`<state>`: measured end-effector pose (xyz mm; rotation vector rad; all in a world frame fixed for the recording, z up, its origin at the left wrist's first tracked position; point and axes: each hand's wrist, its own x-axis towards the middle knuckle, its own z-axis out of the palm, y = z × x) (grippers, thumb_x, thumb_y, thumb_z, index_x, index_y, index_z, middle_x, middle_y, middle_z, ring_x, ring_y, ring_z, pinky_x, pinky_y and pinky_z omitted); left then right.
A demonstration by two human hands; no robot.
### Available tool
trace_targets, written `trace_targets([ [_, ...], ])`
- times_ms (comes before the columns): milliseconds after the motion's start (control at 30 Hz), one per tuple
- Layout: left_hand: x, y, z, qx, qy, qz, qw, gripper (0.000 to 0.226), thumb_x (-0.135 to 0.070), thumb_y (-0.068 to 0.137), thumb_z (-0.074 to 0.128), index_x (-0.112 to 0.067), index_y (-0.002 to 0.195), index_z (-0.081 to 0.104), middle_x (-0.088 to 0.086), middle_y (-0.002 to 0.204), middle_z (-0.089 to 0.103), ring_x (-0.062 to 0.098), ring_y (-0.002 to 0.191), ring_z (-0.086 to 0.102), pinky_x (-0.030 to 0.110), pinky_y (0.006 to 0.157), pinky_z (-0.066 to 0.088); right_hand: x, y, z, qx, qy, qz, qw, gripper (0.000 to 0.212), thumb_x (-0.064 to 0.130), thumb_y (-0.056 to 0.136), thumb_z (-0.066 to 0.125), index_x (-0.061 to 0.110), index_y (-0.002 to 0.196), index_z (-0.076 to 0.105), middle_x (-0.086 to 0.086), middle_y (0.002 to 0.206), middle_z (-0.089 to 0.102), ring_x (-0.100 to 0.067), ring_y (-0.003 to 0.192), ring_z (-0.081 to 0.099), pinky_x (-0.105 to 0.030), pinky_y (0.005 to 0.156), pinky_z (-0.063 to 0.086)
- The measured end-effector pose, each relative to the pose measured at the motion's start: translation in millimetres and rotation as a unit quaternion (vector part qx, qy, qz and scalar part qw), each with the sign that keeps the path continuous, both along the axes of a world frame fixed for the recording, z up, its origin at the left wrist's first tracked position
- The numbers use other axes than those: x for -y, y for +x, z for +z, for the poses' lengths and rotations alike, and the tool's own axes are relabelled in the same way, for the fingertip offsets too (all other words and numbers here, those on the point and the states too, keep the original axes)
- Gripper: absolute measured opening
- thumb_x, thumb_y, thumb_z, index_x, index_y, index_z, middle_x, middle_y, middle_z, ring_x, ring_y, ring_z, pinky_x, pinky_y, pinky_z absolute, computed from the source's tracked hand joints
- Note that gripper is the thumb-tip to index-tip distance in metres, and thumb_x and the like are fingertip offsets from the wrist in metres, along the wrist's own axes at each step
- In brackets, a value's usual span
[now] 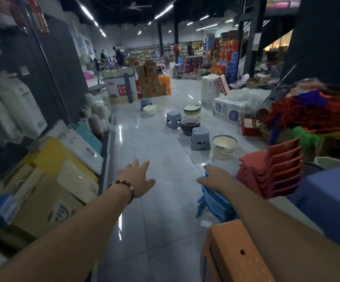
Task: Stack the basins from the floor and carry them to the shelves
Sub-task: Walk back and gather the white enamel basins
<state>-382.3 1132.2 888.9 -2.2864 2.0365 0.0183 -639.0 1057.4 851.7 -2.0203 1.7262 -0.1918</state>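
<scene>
1. Reaching forward over the tiled floor (154,220), the left hand (137,180) is spread open and holds nothing
2. The right hand (216,178) lies on the top edge of a stack of blue chairs (213,202); the fingers are hidden, so whether they grip it I cannot tell
3. Four basins sit apart on the floor well ahead: a striped basin (224,146) nearest, a dark basin (190,125), a banded basin (192,110) and a pale basin (150,110)
4. Grey stools (200,138) stand between them; walking in could clip one, and the glossy floor may be slippery
5. Differing rims may nest poorly, so the stack could tip while carried
</scene>
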Motion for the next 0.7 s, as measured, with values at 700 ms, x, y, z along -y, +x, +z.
trace_targets([
  [700, 356, 209, -56, -0.059, 0.019, 0.044, 0.997, 0.075, -0.060, 0.094, 0.042, -0.028, 0.155, 0.013, 0.009, 0.163, 0.013, 0.030, 0.145, 0.025, 0.046, 0.115, 0.030, 361, 197, -12, -0.062, 0.024, 0.031, 0.997, 0.075, 0.052, 0.090, 0.054, 0.025, 0.153, 0.023, -0.002, 0.160, 0.024, -0.025, 0.145, 0.026, -0.045, 0.117, 0.024],
])
